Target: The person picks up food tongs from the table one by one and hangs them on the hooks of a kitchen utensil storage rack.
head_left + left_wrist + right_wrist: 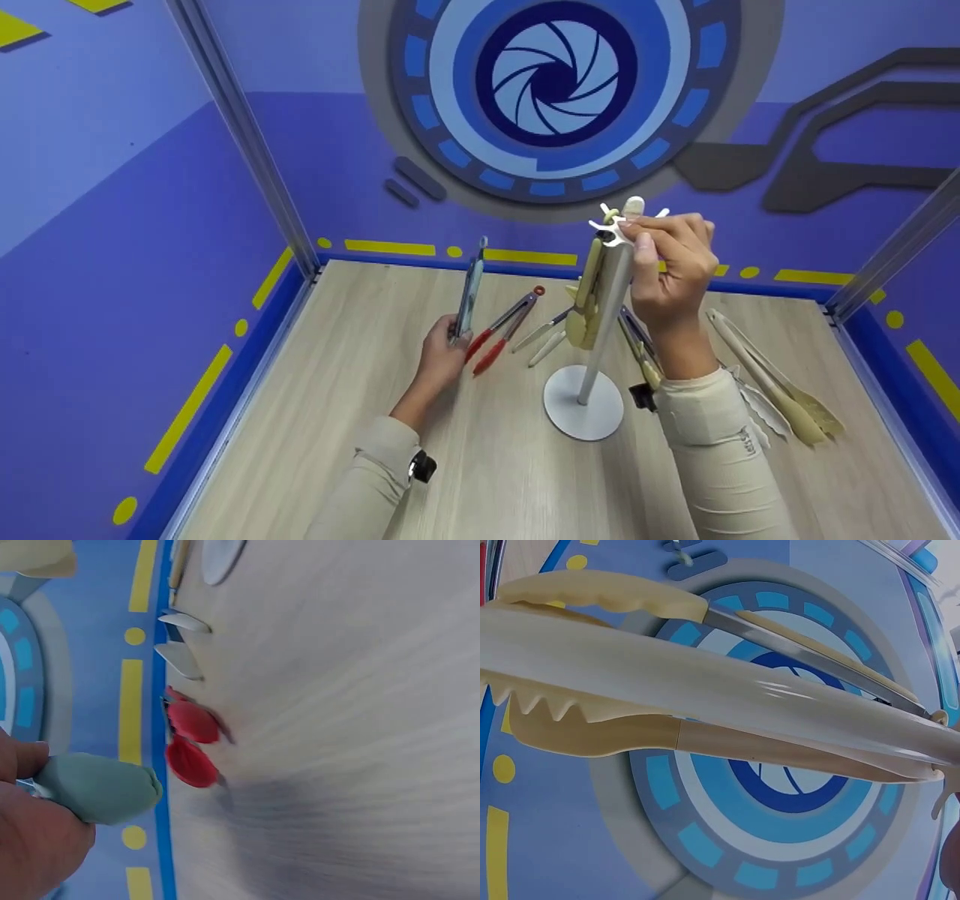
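My left hand (442, 352) grips a pair of tongs (470, 289) upright above the table. Their grey-green tip (105, 787) pokes out past the thumb in the left wrist view. With thumb and fingers, my right hand (675, 262) pinches the hooked top of a white utensil stand (606, 330). The stand leans, its round base (583, 421) down at the table. Beige tongs (589, 289) hang from its hooks on the left side. In the right wrist view, beige tongs (615, 592) and a beige utensil (592, 736) flank the pole (705, 690).
Red-tipped tongs (491, 358) and white-tipped tongs (548, 349) lie left of the stand on the wooden table (300, 450). Tongs with yellowish tips (646, 364) lie behind the right wrist. Long beige tongs (784, 390) and white-tipped tongs (765, 409) lie at right. Blue panels (315, 157) enclose the table.
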{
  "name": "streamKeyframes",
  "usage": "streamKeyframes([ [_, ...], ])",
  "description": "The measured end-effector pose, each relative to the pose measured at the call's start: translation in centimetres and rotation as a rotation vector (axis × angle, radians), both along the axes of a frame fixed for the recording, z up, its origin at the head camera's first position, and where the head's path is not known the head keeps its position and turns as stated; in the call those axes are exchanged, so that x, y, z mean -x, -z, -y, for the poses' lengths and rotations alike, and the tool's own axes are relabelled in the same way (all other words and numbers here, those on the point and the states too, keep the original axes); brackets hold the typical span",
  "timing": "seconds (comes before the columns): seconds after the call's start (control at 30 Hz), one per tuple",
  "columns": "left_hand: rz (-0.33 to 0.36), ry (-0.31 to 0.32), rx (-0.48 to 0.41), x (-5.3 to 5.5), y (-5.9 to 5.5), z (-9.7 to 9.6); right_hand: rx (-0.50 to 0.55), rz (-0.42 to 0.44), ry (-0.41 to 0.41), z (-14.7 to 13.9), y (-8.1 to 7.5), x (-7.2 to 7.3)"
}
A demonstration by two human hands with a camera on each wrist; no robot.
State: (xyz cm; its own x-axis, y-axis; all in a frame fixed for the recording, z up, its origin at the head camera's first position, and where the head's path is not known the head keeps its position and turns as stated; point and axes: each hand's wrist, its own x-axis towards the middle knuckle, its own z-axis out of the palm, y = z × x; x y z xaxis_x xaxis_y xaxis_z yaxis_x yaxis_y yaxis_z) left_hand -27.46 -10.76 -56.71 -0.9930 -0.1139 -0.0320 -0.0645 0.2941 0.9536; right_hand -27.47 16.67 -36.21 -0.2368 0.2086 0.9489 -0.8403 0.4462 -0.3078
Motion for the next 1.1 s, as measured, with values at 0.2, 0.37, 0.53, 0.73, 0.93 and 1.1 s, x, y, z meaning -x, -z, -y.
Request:
streamKeyframes([
  [0.2, -0.146, 0.092, -0.070, -0.5, -2.2, -1.3, 0.001, 0.000, 0.000, 0.0, -0.2, 0.0],
  [0.37, -0.242, 0.136, -0.093, -1.4, -3.9, -2.7, 0.002, -0.001, 0.004, 0.0, -0.1, 0.1],
  [0.53, -0.312, 0.187, -0.103, -2.4, -5.2, -3.5, 0.003, 0.004, 0.005, -0.1, 0.1, 0.2],
  [0.73, -0.349, 0.234, -0.124, -3.0, -6.3, -4.1, 0.005, 0.010, 0.005, 0.0, 0.1, 0.1],
  [0.93, -0.386, 0.288, -0.133, -3.1, -6.9, -4.6, 0.007, 0.011, 0.003, -0.1, 0.1, 0.1],
  [1.1, -0.413, 0.304, -0.128, -3.3, -7.4, -4.9, 0.005, 0.015, 0.004, -0.2, 0.2, 0.1],
])
